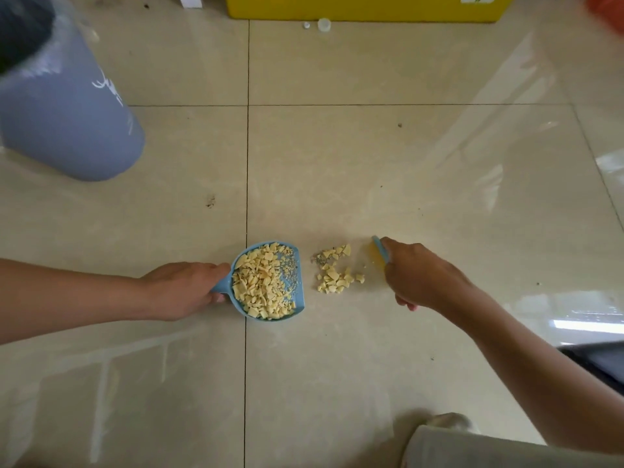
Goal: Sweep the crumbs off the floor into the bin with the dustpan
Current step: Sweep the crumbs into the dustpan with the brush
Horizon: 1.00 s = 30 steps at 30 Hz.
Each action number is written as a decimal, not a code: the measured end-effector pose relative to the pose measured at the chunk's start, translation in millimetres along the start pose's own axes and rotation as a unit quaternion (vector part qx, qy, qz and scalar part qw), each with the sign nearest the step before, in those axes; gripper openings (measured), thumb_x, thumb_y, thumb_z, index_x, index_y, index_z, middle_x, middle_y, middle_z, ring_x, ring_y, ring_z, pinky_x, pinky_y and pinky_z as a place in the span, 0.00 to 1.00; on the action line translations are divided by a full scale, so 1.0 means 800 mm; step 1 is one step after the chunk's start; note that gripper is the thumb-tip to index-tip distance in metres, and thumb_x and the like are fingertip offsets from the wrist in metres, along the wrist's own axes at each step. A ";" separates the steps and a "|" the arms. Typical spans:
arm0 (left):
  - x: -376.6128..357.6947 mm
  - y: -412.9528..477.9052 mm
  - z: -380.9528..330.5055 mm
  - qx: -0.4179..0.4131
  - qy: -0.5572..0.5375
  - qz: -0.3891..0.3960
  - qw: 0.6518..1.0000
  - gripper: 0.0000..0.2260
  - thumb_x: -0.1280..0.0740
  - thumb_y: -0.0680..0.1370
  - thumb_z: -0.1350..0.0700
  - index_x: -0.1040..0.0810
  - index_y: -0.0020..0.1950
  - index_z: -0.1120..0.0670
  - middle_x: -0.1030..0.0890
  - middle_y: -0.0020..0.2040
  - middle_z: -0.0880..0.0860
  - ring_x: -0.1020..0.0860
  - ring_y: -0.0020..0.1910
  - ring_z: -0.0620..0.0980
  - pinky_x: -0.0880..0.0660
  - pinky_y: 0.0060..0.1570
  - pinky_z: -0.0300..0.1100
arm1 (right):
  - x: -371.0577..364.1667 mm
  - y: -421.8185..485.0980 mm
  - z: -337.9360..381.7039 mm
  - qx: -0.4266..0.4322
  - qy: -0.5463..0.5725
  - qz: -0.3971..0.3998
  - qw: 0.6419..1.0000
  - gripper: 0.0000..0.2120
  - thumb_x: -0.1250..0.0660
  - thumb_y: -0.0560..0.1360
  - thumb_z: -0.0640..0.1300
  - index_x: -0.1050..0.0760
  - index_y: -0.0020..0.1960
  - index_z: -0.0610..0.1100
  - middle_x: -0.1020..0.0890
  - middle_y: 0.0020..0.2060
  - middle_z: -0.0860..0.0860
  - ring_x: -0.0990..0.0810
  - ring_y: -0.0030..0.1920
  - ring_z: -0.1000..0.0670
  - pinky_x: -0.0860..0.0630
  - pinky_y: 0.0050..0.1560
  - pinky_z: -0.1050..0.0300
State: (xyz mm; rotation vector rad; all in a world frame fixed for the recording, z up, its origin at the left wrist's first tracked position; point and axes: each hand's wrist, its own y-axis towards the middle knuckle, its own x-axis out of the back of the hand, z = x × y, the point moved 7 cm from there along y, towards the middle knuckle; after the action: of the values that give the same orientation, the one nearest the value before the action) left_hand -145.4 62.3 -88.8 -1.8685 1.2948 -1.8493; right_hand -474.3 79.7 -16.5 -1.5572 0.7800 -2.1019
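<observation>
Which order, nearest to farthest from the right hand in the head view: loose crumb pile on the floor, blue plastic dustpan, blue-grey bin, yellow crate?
From the right hand:
1. Loose crumb pile on the floor, just left of the hand.
2. Blue plastic dustpan, further left, held by the left hand.
3. Yellow crate, at the top edge.
4. Blue-grey bin, upper left.

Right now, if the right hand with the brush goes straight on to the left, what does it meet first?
The right hand would probably meet the loose crumbs on the floor first. Beyond them lies the open mouth of the dustpan, held by the left hand.
</observation>
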 end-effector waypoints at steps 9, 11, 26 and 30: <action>0.001 0.025 -0.024 0.013 0.031 0.016 0.999 0.20 0.40 0.80 0.40 0.35 0.69 0.48 0.21 0.61 0.50 0.22 0.57 0.52 0.26 0.51 0.45 | -0.032 0.000 0.061 0.028 0.189 0.045 0.981 0.21 0.51 0.72 0.35 0.29 0.61 0.42 0.21 0.21 0.51 0.22 0.23 0.50 0.19 0.38 0.51; 0.001 0.028 -0.029 0.012 0.034 0.021 0.999 0.22 0.41 0.81 0.41 0.38 0.72 0.48 0.21 0.61 0.51 0.22 0.58 0.52 0.26 0.53 0.45 | -0.036 -0.004 0.076 0.028 0.250 0.064 0.966 0.23 0.51 0.72 0.35 0.27 0.62 0.42 0.22 0.21 0.50 0.25 0.23 0.50 0.24 0.34 0.55; 0.001 0.021 -0.025 0.002 0.031 0.020 0.999 0.20 0.41 0.81 0.42 0.37 0.70 0.49 0.22 0.60 0.51 0.22 0.56 0.52 0.30 0.48 0.43 | -0.034 -0.014 0.093 0.050 0.418 0.059 0.905 0.30 0.50 0.73 0.32 0.27 0.68 0.52 0.30 0.20 0.51 0.36 0.20 0.54 0.38 0.24 0.61; 0.001 0.014 -0.018 -0.012 0.011 0.011 1.000 0.17 0.41 0.81 0.42 0.34 0.65 0.49 0.22 0.56 0.49 0.23 0.50 0.50 0.25 0.50 0.45 | -0.001 -0.015 0.060 0.061 0.432 0.046 0.899 0.25 0.49 0.78 0.32 0.26 0.64 0.54 0.32 0.22 0.48 0.38 0.23 0.52 0.38 0.25 0.59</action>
State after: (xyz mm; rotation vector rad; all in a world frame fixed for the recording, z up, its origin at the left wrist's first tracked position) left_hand -163.4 60.9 -93.2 -1.8429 1.3461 -1.8556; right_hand -428.3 80.3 1.6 -0.4380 0.9271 -2.6891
